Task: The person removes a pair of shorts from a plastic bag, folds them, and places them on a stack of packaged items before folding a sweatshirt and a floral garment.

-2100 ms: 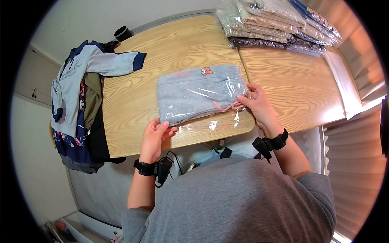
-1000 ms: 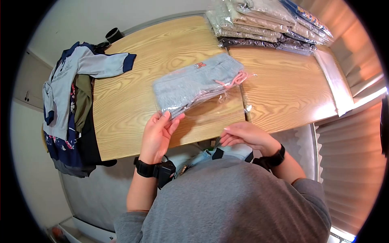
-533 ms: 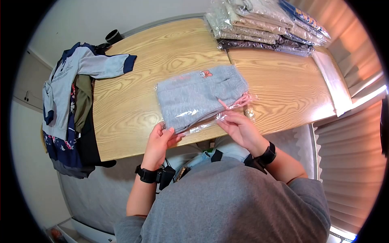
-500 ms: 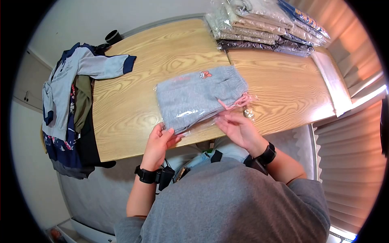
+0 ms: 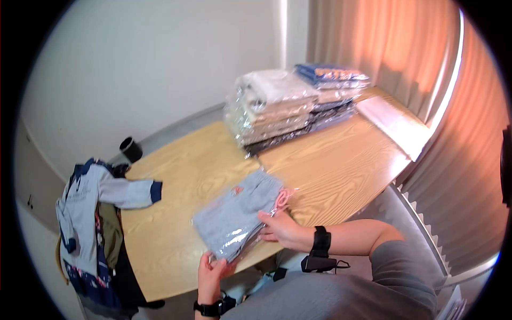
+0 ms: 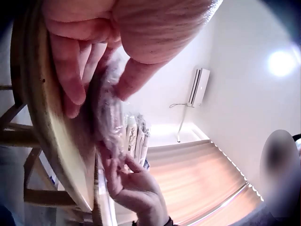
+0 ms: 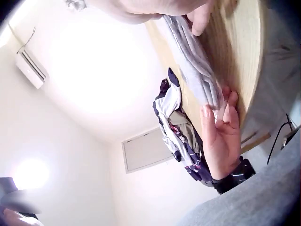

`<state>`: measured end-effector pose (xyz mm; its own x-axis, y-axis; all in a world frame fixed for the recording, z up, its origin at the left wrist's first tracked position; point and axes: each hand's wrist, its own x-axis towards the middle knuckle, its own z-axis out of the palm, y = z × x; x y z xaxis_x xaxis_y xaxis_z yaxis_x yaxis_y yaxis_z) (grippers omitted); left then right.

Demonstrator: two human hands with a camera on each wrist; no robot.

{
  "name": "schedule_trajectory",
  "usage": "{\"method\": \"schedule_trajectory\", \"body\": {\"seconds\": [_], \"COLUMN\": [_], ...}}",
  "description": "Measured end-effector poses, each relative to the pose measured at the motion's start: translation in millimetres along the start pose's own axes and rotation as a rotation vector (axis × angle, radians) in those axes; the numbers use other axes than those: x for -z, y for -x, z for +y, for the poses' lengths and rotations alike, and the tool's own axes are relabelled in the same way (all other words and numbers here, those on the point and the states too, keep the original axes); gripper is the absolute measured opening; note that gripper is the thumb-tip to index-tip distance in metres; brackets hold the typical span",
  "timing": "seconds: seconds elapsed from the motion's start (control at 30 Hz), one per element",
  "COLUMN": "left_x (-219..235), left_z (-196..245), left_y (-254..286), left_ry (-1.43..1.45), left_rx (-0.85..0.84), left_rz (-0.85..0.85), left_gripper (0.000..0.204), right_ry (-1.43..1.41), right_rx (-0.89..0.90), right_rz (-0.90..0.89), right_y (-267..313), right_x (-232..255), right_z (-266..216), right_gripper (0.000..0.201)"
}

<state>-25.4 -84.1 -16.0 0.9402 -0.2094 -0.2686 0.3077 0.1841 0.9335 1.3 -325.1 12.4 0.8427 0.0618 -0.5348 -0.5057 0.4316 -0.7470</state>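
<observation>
In the head view, grey folded trousers (image 5: 234, 213) with a pink drawstring lie in a clear plastic bag near the table's front edge. My left hand (image 5: 212, 274) pinches the bag's near left corner between thumb and fingers. At the bag's right side, below the drawstring, my right hand (image 5: 282, 230) grips the edge, thumb on top. The right wrist view shows the layered side of the bagged trousers (image 7: 200, 66) and my left hand (image 7: 221, 141) holding their end. In the left wrist view my right hand (image 6: 136, 188) holds the far end.
A tall stack of bagged garments (image 5: 277, 109) stands at the back of the wooden table (image 5: 181, 181). Loose clothes with a grey and navy top (image 5: 82, 210) hang over the left edge. A black cup (image 5: 130, 150) is behind them; flat plastic (image 5: 393, 125) lies at the right.
The head view has tilted up and turned toward the right. My right hand, earlier at the bag's near edge, now grips it closer to the drawstring. The left hand has kept its corner.
</observation>
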Motion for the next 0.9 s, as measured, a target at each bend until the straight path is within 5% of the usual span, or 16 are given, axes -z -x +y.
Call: {"method": "schedule_trajectory", "body": {"seconds": [0.2, 0.3, 0.4, 0.47, 0.57, 0.7, 0.83, 0.9], "left_x": [-2, 9, 20, 0, -4, -9, -10, -9], "left_z": [7, -1, -15, 13, 4, 3, 0, -2], "left_y": [9, 8, -4, 14, 11, 9, 8, 8], "left_ry": [-0.132, -0.374, -0.538, -0.705, -0.988, -1.133, -1.172, -1.184], "left_rx": [-0.028, -0.235, -0.362, -0.338, -0.561, -0.591, -0.605, -0.606], "left_rz": [-0.031, 0.096, 0.196, 0.186, 0.261, 0.287, 0.333, 0.356], "left_gripper": [0.018, 0.017, 0.015, 0.021, 0.019, 0.019, 0.017, 0.016], "right_ry": [0.051, 0.093, 0.155, 0.153, 0.161, 0.112, -0.005, -0.147], "right_rx": [0.166, 0.178, 0.376, 0.519, 0.859, 1.032, 1.194, 1.068], "right_rz": [-0.036, -0.027, 0.043, 0.031, 0.071, 0.191, 0.318, 0.215], "right_y": [36, 60, 79, 87, 96, 58, -7, -58], "right_x": [9, 23, 37, 48, 59, 111, 184, 246], "right_z": [-65, -107, -159, -210, -291, -393, -428, -437], "right_gripper": [0.02, 0.017, 0.021, 0.018, 0.017, 0.012, 0.012, 0.013]}}
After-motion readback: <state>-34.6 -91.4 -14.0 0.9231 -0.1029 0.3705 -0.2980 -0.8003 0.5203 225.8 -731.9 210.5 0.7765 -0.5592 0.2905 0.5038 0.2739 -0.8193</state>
